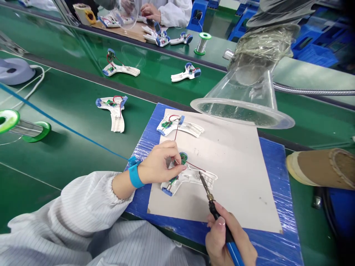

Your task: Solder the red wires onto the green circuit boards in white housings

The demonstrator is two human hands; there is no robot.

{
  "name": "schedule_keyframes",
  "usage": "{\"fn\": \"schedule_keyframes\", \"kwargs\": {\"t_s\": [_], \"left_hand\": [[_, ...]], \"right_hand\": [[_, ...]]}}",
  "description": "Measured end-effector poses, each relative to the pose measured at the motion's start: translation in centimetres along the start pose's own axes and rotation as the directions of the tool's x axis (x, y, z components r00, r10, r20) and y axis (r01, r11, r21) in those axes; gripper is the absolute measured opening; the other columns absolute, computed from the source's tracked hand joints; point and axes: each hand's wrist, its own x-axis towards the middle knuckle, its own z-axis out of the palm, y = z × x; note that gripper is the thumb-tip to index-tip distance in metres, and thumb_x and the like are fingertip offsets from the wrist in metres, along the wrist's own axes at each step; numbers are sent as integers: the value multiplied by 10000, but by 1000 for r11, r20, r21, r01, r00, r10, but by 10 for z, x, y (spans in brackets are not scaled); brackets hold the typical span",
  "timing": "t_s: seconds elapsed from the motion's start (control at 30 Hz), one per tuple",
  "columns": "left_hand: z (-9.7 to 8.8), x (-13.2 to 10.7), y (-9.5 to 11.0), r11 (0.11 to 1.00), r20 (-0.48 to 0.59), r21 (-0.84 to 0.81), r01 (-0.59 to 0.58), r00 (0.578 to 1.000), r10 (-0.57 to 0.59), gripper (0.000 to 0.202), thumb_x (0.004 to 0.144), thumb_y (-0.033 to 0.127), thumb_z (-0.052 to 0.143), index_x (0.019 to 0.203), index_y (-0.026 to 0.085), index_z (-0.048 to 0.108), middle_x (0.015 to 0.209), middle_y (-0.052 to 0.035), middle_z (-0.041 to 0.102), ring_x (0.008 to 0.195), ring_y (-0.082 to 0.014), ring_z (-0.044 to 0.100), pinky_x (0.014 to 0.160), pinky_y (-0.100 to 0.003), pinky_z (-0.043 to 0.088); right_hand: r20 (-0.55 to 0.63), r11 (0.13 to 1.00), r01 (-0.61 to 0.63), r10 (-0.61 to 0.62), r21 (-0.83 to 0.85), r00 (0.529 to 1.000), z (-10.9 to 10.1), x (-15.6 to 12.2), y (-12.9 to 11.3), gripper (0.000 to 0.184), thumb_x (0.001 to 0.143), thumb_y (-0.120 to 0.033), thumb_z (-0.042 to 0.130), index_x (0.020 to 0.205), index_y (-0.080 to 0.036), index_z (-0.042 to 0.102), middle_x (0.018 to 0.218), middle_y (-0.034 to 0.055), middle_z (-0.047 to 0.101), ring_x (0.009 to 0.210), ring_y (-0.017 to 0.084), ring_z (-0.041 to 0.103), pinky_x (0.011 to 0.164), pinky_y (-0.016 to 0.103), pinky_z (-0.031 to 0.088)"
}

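Observation:
My left hand [163, 160], with a blue wrist strap [135, 174], is pinched closed on a thin wire [176, 161] beside a small round green circuit board [183, 158]. Below the fingers lies an open white plastic housing [184, 178], shaped like a handheld thermometer half, with blue end parts and a dark red wire running to the right. My right hand [227, 236] grips a soldering iron [212, 205] by its black and blue handle. The iron's tip is over the housing's right part, close to the red wire; contact is unclear. The fingers partly hide the board.
A second housing [180, 125] rests on the white sheet [233, 192] over a blue board. A clear fume hood [244, 99] hangs above the right side. Solder spools [36, 131], a brown tape roll [318, 166], further housings [112, 111] and a co-worker's hand [151, 12] surround this spot.

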Motion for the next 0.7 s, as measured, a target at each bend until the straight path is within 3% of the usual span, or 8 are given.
{"fn": "schedule_keyframes", "kwargs": {"t_s": [0.13,0.3,0.47,0.53,0.6,0.7], "left_hand": [[1,0,-1,1000,7,3,-11,1000,11,176,783,208,693,641,165,597,657,-4,572,620,-123,512,601,-252,413],[2,-1,0,1000,16,22,-9,1000,9,158,758,165,677,628,156,588,651,-2,554,623,-119,508,600,-240,398],[1,-1,3,1000,-14,-9,2,1000,-2,159,732,158,685,612,155,582,635,4,545,620,-113,501,605,-238,387],[1,-2,3,998,-33,-61,34,999,-36,181,762,188,682,624,159,567,645,4,557,616,-110,511,596,-234,398],[1,-4,3,983,-52,-145,112,991,-120,160,830,238,647,713,166,565,627,18,553,565,-97,510,540,-215,392],[0,-7,3,962,-110,-202,184,972,-209,103,944,254,512,997,175,551,550,74,500,468,-82,489,490,-196,387]], "right_hand": [[-77,999,-42,41,-11,996,3,1,-3,195,871,-113,560,971,-185,711,776,13,692,589,104,645,611,225,516],[-74,999,-37,37,12,997,6,-2,1,209,859,-113,573,986,-197,715,768,9,699,614,108,652,636,244,521],[-225,990,-112,130,90,966,13,-4,6,191,885,-201,552,965,-171,723,678,29,657,577,125,622,511,246,449],[-235,985,-135,156,104,959,15,-3,5,194,891,-209,547,975,-156,714,693,38,652,577,120,611,507,242,445],[-203,989,-107,126,101,971,14,1,4,207,890,-185,551,1034,-151,695,736,39,663,608,115,624,565,242,488],[-116,997,-48,55,60,992,15,10,2,309,890,-158,569,1194,-166,625,856,41,705,755,127,679,725,243,539]]}}
